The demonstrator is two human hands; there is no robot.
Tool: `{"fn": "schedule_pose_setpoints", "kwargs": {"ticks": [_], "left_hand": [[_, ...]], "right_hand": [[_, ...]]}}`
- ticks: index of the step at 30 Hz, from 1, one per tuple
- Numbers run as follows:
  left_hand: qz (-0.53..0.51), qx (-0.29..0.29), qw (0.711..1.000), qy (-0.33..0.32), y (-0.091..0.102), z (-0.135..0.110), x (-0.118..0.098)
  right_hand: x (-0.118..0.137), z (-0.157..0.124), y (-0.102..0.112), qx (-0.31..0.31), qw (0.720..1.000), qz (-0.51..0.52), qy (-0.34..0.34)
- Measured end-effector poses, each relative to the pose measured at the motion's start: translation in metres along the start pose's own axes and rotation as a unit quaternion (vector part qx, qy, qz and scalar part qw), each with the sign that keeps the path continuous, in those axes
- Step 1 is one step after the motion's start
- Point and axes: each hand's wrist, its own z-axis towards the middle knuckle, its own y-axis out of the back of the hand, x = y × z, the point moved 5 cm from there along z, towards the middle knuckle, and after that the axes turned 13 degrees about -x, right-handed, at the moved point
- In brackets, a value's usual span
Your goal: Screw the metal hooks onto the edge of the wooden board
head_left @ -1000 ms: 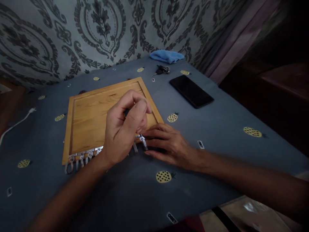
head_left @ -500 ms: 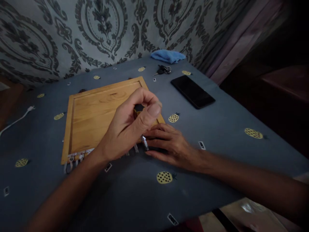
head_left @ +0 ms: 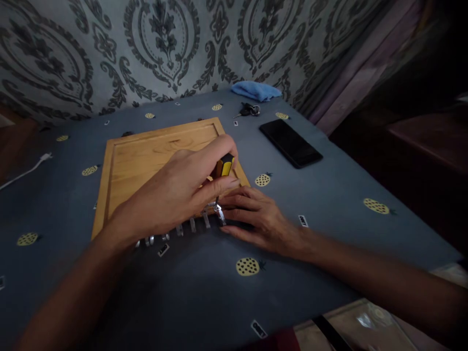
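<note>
My left hand (head_left: 183, 183) is closed round a screwdriver (head_left: 226, 165) with a yellow and black handle. The screwdriver stands nearly upright, its thin shaft reaching down to a metal hook (head_left: 220, 213) at the near right corner of a wooden board (head_left: 142, 161). Several more metal hooks (head_left: 193, 224) hang in a row along the board's near edge, partly covered by my left hand and forearm. On the right side of that corner, my right hand (head_left: 261, 219) has its thumb and fingertips at the end hook, holding it; the exact contact is partly hidden.
A black phone (head_left: 290, 143) lies right of the board, on a blue tablecloth (head_left: 190, 297) printed with pineapples. Behind it are keys (head_left: 249, 109) and a folded blue cloth (head_left: 256, 91) by the patterned wall. A white cable (head_left: 27, 170) runs in from the left.
My left hand has turned over and lowered at the corner, so the screwdriver's handle and shaft now show. My right hand has stayed at the end hook. The view has shifted slightly.
</note>
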Motion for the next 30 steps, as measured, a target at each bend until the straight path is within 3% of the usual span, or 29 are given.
{"fn": "schedule_pose_setpoints", "kwargs": {"ticks": [5, 13, 19, 24, 30], "left_hand": [[-0.039, -0.013, 0.999, 0.023, -0.001, -0.001, 0.000], [0.070, -0.046, 0.994, -0.075, -0.003, -0.006, -0.003], [0.039, -0.020, 0.999, -0.025, -0.002, -0.004, -0.006], [0.036, -0.011, 0.999, -0.033, -0.001, -0.002, -0.011], [0.168, -0.004, 0.982, -0.089, 0.003, -0.008, -0.015]], "right_hand": [[0.000, 0.000, -0.001, 0.001, 1.000, 0.000, 0.001], [0.000, 0.001, -0.001, -0.008, 1.000, 0.002, 0.006], [0.001, 0.001, 0.000, -0.003, 1.000, 0.001, 0.002], [0.000, 0.002, -0.001, -0.001, 1.000, -0.001, -0.006], [0.001, 0.002, 0.000, 0.000, 1.000, 0.004, -0.004]]}}
